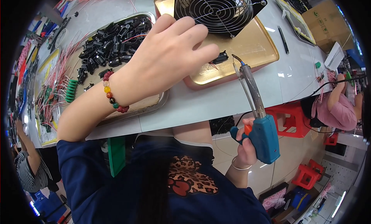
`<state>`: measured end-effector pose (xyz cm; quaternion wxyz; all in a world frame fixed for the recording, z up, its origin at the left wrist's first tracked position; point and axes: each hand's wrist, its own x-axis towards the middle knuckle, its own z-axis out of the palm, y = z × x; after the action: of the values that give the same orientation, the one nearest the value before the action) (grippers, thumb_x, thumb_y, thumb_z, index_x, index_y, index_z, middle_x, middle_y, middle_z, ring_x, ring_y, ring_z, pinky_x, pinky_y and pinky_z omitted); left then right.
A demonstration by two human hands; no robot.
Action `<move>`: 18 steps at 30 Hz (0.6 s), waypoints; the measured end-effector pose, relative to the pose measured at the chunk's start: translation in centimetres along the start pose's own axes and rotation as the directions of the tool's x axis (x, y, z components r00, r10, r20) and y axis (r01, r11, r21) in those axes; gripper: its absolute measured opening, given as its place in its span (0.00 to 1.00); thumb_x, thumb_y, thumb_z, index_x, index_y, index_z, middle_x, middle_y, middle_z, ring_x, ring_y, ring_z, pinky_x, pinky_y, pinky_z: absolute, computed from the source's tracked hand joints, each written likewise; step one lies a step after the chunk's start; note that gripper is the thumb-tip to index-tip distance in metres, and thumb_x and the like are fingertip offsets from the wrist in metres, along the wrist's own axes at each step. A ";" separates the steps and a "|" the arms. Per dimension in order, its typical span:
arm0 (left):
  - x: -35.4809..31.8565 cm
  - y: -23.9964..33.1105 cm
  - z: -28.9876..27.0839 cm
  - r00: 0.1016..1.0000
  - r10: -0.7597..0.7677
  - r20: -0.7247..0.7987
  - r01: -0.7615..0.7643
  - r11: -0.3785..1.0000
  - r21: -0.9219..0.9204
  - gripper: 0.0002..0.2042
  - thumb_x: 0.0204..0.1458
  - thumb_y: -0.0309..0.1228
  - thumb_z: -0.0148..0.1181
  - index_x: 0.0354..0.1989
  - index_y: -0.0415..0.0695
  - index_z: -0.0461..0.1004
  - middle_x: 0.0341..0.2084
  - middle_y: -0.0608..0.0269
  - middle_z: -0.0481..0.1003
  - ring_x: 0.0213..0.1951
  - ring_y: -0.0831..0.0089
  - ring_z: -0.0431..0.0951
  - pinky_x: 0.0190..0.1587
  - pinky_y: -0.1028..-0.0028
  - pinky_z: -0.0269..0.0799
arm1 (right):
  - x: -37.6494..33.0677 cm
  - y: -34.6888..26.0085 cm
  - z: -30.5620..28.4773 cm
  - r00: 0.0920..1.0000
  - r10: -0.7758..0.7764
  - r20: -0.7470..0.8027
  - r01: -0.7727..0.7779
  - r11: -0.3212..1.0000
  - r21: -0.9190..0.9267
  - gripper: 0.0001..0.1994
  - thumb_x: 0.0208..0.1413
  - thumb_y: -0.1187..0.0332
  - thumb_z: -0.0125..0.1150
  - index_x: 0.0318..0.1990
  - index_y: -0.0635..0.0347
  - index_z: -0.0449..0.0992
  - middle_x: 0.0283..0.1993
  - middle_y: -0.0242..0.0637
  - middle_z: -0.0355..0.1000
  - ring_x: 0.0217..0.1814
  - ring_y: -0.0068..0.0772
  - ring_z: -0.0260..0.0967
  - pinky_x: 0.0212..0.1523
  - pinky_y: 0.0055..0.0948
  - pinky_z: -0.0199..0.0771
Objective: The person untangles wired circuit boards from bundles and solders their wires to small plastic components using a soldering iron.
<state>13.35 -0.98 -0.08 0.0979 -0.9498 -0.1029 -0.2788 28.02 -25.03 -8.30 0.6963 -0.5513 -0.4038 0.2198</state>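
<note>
My left hand point(179, 52) is curled, back upward, over the edge of a gold metal box lid point(247, 58). At its fingertips shows a small black plastic part point(221, 57) with a bit of thin wire; the thumb and the pinch itself are hidden. My right hand point(245, 146) is wrapped round the handle of a blue soldering gun point(264, 137) with an orange trigger. The gun points up, its bent tip point(235, 57) just right of the black part, apparently a little apart from it.
A black fan with a wire guard point(214, 11) stands on the lid's far side. Left lies a metal tray point(164, 100) with many black parts point(112, 46) and wires. A green coil point(71, 90), a black pen point(283, 40) and a carton point(326, 25) are around. Co-workers sit at both sides.
</note>
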 end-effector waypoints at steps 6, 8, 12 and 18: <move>0.1 -0.4 -0.2 0.999 0.022 0.036 -0.019 0.995 -0.095 0.06 0.39 0.25 0.58 0.28 0.47 0.73 0.32 0.66 0.67 0.36 0.71 0.69 0.40 0.70 0.59 | -0.1 0.1 -0.2 1.000 0.003 -0.014 -0.003 1.000 0.023 0.22 0.44 0.71 0.55 0.48 0.74 0.67 0.45 0.52 0.69 0.22 0.27 0.64 0.25 0.20 0.64; 0.1 -0.4 -0.1 0.996 0.051 0.078 -0.044 0.996 -0.083 0.06 0.39 0.24 0.57 0.28 0.46 0.72 0.33 0.66 0.68 0.37 0.71 0.70 0.43 0.70 0.59 | 0.0 0.2 -0.2 1.000 -0.003 -0.017 0.004 0.999 0.032 0.22 0.44 0.71 0.55 0.48 0.74 0.67 0.45 0.52 0.69 0.22 0.27 0.64 0.25 0.20 0.64; 0.1 -0.6 0.2 0.989 0.073 0.130 -0.068 0.997 -0.039 0.07 0.40 0.24 0.56 0.30 0.46 0.71 0.32 0.66 0.68 0.37 0.71 0.69 0.43 0.70 0.59 | -0.1 0.3 -0.3 0.999 -0.029 -0.031 0.030 0.999 0.041 0.21 0.44 0.71 0.55 0.48 0.74 0.68 0.44 0.52 0.69 0.22 0.27 0.65 0.25 0.20 0.64; 0.0 -0.8 1.0 0.983 -0.005 0.182 0.042 0.979 -0.200 0.03 0.49 0.27 0.54 0.31 0.45 0.68 0.28 0.64 0.66 0.36 0.69 0.68 0.38 0.70 0.56 | -0.2 0.4 -0.7 1.000 -0.016 -0.015 0.017 0.999 0.048 0.22 0.44 0.71 0.55 0.49 0.74 0.67 0.45 0.53 0.69 0.22 0.27 0.66 0.25 0.20 0.65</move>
<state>13.69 -0.01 -0.82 -0.0127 -0.9749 -0.0938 -0.2016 28.54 -25.46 -8.73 0.7139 -0.5328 -0.3978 0.2196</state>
